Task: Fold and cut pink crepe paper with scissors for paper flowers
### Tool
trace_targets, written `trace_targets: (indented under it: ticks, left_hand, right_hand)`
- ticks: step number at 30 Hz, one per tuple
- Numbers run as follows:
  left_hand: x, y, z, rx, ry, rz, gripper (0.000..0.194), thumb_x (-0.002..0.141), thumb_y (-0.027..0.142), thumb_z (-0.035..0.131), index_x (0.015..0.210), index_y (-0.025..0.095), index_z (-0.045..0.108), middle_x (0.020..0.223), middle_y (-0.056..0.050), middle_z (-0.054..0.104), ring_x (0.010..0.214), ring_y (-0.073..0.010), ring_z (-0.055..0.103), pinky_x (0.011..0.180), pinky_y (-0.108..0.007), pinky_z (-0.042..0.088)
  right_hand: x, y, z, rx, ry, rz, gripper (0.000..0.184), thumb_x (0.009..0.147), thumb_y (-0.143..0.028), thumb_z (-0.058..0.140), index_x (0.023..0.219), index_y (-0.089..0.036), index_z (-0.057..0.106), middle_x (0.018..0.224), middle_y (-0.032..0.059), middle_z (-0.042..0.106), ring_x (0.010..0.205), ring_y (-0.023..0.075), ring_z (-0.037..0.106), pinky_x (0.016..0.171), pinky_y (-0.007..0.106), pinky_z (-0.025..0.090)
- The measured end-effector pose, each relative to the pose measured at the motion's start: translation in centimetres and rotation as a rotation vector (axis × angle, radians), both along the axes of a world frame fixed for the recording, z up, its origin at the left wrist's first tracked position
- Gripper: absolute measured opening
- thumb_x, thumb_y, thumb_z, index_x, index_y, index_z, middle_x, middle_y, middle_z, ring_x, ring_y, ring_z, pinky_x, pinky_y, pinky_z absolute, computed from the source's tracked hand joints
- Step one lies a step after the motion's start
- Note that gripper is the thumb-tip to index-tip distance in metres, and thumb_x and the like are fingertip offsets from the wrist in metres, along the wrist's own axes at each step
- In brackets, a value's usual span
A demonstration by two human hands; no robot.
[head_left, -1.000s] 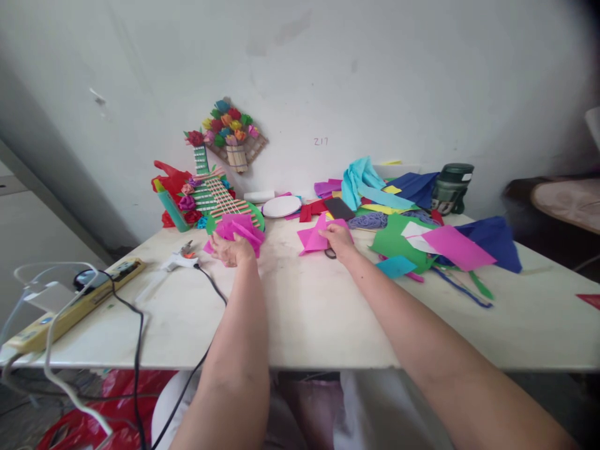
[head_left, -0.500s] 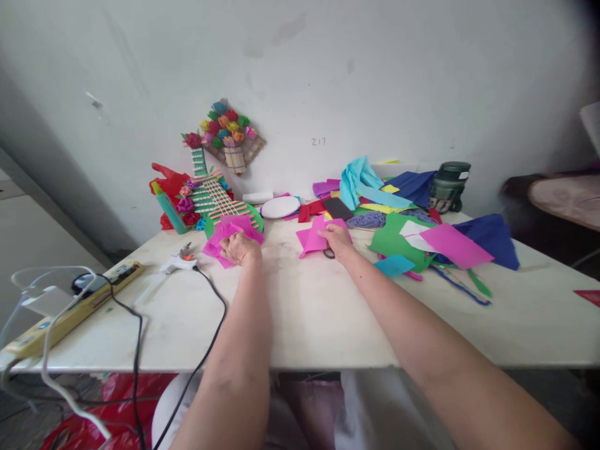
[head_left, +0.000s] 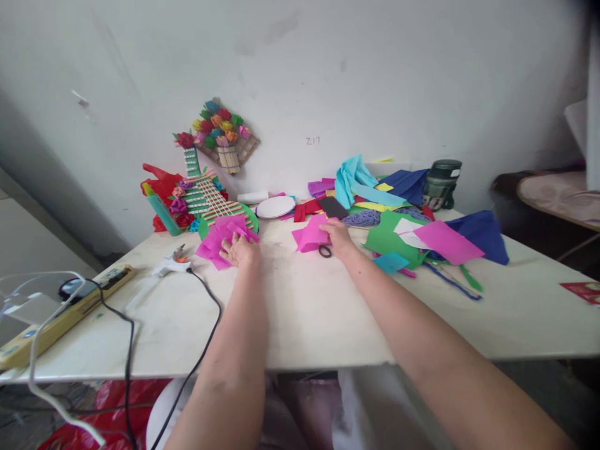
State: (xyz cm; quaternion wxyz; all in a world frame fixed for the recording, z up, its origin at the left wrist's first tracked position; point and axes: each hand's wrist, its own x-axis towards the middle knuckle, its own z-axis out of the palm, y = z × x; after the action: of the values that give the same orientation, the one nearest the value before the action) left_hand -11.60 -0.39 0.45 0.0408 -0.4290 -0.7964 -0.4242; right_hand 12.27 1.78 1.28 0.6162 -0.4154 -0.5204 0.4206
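Observation:
My left hand (head_left: 241, 250) rests on a loose pile of pink crepe paper (head_left: 215, 240), its fingers spread over the sheets. The pile overlaps the foot of a green guitar-shaped craft (head_left: 213, 197) decorated with sticks and paper flowers. In the middle of the table, my right hand (head_left: 338, 237) pinches a smaller pink paper piece (head_left: 310, 235) by its right side. A dark scissors handle (head_left: 325, 251) shows just below that paper; the blades are hidden.
At left lie a white glue gun (head_left: 171, 265) with a black cord and a yellow power strip (head_left: 70, 315). Right of my right hand are green paper (head_left: 389, 234), pink sheets (head_left: 447, 240) and purple-blue yarn (head_left: 362, 217). A dark green flask (head_left: 440, 184) stands behind.
My left hand's fingers have opened out over the pink pile. The pink paper in my right hand has lifted and folded over, leaving more of the scissors handle showing. The view has shifted slightly right.

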Motion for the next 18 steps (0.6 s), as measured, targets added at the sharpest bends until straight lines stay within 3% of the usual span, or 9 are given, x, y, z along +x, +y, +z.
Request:
trace_targets:
  ticks: [3, 7, 11, 14, 18]
  left_hand:
    - [0.5, -0.3, 0.5, 0.062, 0.07, 0.039, 0.028, 0.078, 0.029, 0.047, 0.096, 0.02, 0.067, 0.127, -0.01, 0.053, 0.128, -0.0344, 0.025, 0.099, -0.053, 0.018]
    - [1.2, -0.4, 0.9, 0.106, 0.162, 0.034, 0.03, 0.082, 0.032, 0.043, 0.096, 0.021, 0.068, 0.122, -0.008, 0.057, 0.119, -0.0303, 0.036, 0.099, -0.048, 0.022]
    - [1.6, -0.1, 0.7, 0.024, 0.191, 0.02, 0.031, 0.081, 0.029, 0.043, 0.098, 0.021, 0.068, 0.109, -0.008, 0.064, 0.107, -0.0271, 0.047, 0.094, -0.042, 0.029]
    - [1.8, 0.1, 0.7, 0.034, 0.254, -0.007, 0.032, 0.082, 0.028, 0.042, 0.1, 0.021, 0.068, 0.096, -0.01, 0.067, 0.101, -0.0248, 0.051, 0.094, -0.039, 0.03]
    - [2.7, -0.1, 1.4, 0.059, 0.327, -0.086, 0.034, 0.083, 0.032, 0.04, 0.094, 0.019, 0.069, 0.094, -0.012, 0.066, 0.098, -0.0236, 0.055, 0.089, -0.036, 0.035]
  right_hand:
    - [1.3, 0.2, 0.7, -0.108, 0.292, 0.033, 0.018, 0.054, -0.026, 0.057, 0.059, -0.021, 0.041, 0.049, -0.0045, 0.048, 0.047, 0.0127, 0.048, 0.041, 0.026, 0.042]
    - [3.1, 0.7, 0.8, -0.124, 0.457, 0.0, 0.016, 0.054, -0.021, 0.058, 0.062, -0.02, 0.044, 0.05, -0.0056, 0.05, 0.046, 0.0105, 0.048, 0.04, 0.024, 0.046]
    - [3.7, 0.7, 0.6, -0.135, 0.495, 0.022, 0.013, 0.057, -0.018, 0.055, 0.065, -0.019, 0.045, 0.053, -0.0053, 0.053, 0.046, 0.0099, 0.05, 0.041, 0.023, 0.048]
    - [3.3, 0.0, 1.1, -0.165, 0.461, 0.153, 0.012, 0.057, -0.016, 0.055, 0.064, -0.019, 0.045, 0.054, -0.0041, 0.054, 0.048, 0.0113, 0.052, 0.043, 0.025, 0.049]
    - [2.4, -1.1, 1.9, -0.242, 0.414, 0.325, 0.013, 0.056, -0.014, 0.056, 0.064, -0.018, 0.046, 0.054, -0.004, 0.054, 0.049, 0.0113, 0.052, 0.044, 0.024, 0.047]
